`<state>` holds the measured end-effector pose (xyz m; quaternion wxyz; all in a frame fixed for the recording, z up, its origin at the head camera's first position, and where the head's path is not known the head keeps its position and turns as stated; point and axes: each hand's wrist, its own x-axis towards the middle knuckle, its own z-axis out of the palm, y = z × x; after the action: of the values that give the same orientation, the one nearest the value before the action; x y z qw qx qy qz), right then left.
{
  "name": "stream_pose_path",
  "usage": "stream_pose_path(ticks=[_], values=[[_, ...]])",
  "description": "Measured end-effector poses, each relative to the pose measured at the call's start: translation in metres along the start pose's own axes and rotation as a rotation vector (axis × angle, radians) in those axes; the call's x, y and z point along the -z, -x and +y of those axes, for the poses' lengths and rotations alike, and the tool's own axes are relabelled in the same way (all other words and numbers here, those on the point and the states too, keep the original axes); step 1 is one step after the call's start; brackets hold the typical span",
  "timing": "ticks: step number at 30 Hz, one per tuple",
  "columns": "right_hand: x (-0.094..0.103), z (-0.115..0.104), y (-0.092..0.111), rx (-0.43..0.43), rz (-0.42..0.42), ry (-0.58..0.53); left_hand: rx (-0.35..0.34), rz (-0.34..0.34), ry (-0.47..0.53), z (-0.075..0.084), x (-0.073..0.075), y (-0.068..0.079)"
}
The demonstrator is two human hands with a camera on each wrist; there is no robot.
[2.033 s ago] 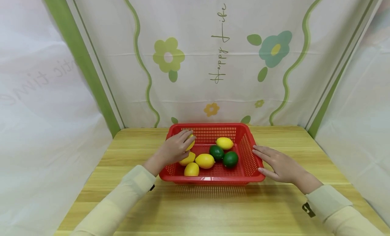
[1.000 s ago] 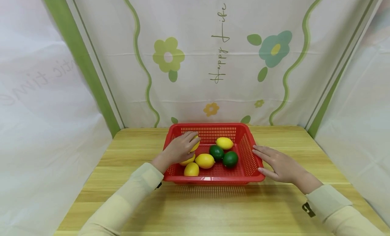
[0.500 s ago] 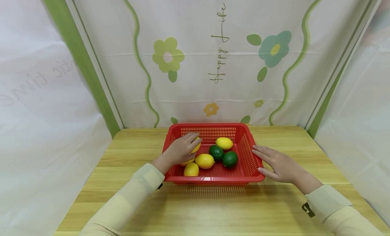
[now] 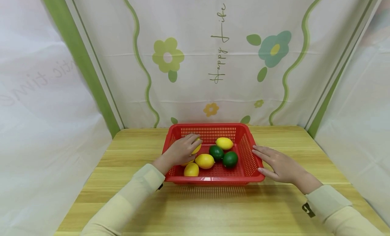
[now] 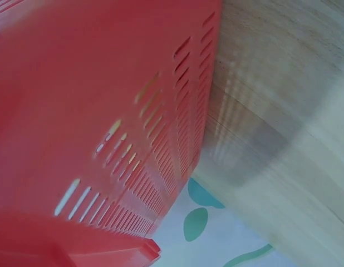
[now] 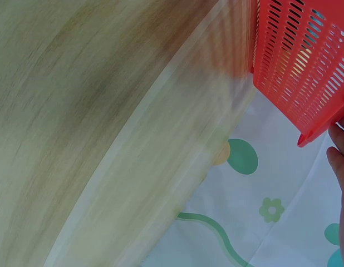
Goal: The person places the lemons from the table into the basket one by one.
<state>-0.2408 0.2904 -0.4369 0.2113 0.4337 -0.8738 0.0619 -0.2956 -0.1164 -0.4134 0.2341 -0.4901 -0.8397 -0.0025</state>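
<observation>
In the head view, a red plastic basket (image 4: 213,179) with slotted walls stands on the table. My left hand (image 4: 179,150) reaches over its left side and holds a yellow lemon (image 4: 197,146), partly covered by the fingers. Below that hand, another lemon (image 4: 187,162) is mostly hidden. More lemons (image 4: 204,161) lie nearby, one (image 4: 191,169) by the front wall and one (image 4: 224,143) towards the back. Two dark green, lime-like fruits (image 4: 230,159) touch each other right of centre. My right hand (image 4: 278,164) rests on the basket's right rim with fingers extended.
The wooden table (image 4: 213,212) runs around the basket. Behind it hangs a white curtain (image 4: 195,77) printed with flowers, and white cloth closes off both sides. The left wrist view holds the basket's outer wall (image 5: 77,111) but neither hand nor fruit.
Over two seconds my left hand has shifted a little to the right with the lemon, away from the basket's left wall. It barely moves lately. My right hand stays put.
</observation>
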Motion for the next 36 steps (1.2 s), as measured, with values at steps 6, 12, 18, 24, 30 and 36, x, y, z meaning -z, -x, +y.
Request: stream_pose_path(ticks=[6, 12, 18, 24, 30, 36], values=[[-0.0009, 0.0008, 0.0002, 0.009, 0.008, 0.000, 0.006, -0.011, 0.020, 0.0016, 0.0007, -0.0008], [-0.0007, 0.0007, -0.0005, 0.011, 0.004, -0.014, 0.018, -0.025, 0.031, 0.0036, 0.0010, 0.0007], [0.0007, 0.0007, -0.0013, 0.013, 0.000, -0.009, 0.009, -0.028, 0.026, 0.0027, 0.0002, 0.0016], [0.0010, 0.0015, -0.0017, 0.027, 0.008, -0.015, 0.025, -0.006, 0.058, 0.0016, 0.0016, 0.0018], [0.0006, 0.0010, -0.0019, 0.013, -0.006, -0.005, 0.021, -0.003, 0.066, 0.0017, 0.0042, 0.0025], [0.0010, 0.0003, -0.0015, 0.005, -0.010, -0.015, 0.032, -0.015, 0.074, 0.0014, 0.0062, 0.0043]])
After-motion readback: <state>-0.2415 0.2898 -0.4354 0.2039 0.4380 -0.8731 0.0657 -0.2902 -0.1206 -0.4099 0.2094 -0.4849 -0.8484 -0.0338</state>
